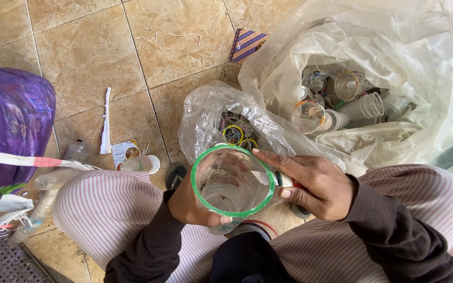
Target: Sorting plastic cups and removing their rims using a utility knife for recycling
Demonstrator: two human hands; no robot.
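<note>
Clear plastic cup (230, 183) green-rimmed; trousers (106, 209) pink-white striped; sleeves (389, 230) dark brown; bag (11, 120) purple; floor (79, 52) beige tile.

The person wears a dark brown long-sleeved top, its ribbed cuffs ending at the wrists of the left hand (187, 202) and right hand (315, 183). Trousers with fine pink and white stripes cover both knees, lower left and lower right.
</note>
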